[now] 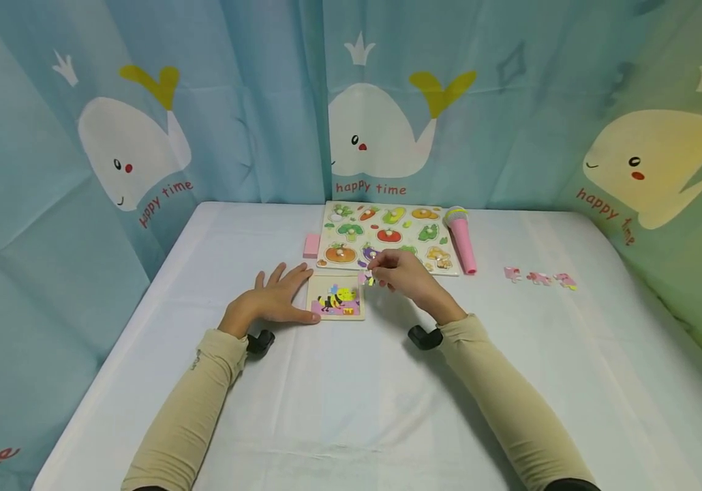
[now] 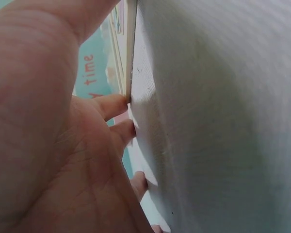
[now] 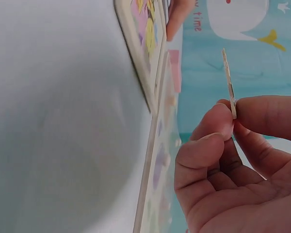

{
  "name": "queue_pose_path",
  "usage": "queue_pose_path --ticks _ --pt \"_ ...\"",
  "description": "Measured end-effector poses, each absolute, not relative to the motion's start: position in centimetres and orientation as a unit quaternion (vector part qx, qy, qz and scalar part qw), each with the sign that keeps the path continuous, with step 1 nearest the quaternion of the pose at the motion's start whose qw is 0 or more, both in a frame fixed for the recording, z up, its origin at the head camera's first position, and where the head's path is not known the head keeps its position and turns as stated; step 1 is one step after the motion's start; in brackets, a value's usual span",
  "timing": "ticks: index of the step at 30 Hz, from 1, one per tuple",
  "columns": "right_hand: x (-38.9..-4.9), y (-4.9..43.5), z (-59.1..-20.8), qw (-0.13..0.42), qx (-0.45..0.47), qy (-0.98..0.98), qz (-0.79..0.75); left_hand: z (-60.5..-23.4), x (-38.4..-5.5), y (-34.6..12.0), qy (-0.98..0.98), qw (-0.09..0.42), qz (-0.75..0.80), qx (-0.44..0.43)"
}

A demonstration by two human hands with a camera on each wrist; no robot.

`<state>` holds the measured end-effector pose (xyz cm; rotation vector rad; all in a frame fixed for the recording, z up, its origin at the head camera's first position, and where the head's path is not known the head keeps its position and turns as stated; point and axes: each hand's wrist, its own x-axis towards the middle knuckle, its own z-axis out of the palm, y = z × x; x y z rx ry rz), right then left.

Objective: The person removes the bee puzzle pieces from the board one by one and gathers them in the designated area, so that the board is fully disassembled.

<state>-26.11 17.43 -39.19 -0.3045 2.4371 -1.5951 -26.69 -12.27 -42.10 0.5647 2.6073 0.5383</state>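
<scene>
A small square jigsaw puzzle in a wooden tray (image 1: 361, 316) lies mid-table, showing a yellow-and-black bee on pink. My left hand (image 1: 274, 300) is spread at its left side, thumb at the lower left corner and index fingertip at the upper left. In the left wrist view, the index fingertip meets the edge of the tray. Just off the tray's upper right corner, my right hand (image 1: 405, 274) pinches a thin jigsaw piece (image 3: 228, 82) between thumb and fingers. The right wrist view shows this piece edge-on, raised above the tray.
Behind the tray lies a vegetable peg board (image 1: 388, 254), with a pink block (image 1: 311, 245) at its left and a pink toy microphone (image 1: 463, 242) at its right. Three loose jigsaw pieces (image 1: 538, 278) lie in a row farther right. A whale-print curtain (image 1: 253, 102) hangs behind the table.
</scene>
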Motion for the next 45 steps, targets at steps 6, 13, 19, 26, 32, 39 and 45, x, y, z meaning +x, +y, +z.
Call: queue_pose_path --ticks 6,13,19,26,32,39,45 --pt "-26.0 18.5 -39.2 0.097 -0.099 0.832 -0.538 -42.5 -26.9 -12.5 0.938 0.208 0.189 0.204" --pt "-25.6 20.0 -39.1 0.093 -0.094 0.837 -0.531 -42.5 -26.9 -12.4 0.938 0.206 0.194 0.203" --pt "-25.6 21.4 -39.2 0.085 -0.091 0.837 -0.533 -42.1 -26.7 -12.3 0.938 0.203 0.192 0.205" --pt "-25.5 22.8 -39.2 0.074 -0.091 0.837 -0.534 -42.0 -26.7 -12.3 0.937 0.206 0.193 0.205" --pt "-25.3 24.2 -39.0 0.063 -0.080 0.836 -0.540 -42.1 -26.5 -12.2 0.935 0.210 0.199 0.205" --pt "-25.0 25.9 -38.6 0.058 -0.074 0.846 -0.525 -42.1 -26.5 -12.1 0.934 0.211 0.201 0.205" --pt "-24.8 27.5 -38.6 0.050 -0.066 0.849 -0.522 -42.1 -26.5 -12.2 0.935 0.208 0.200 0.204"
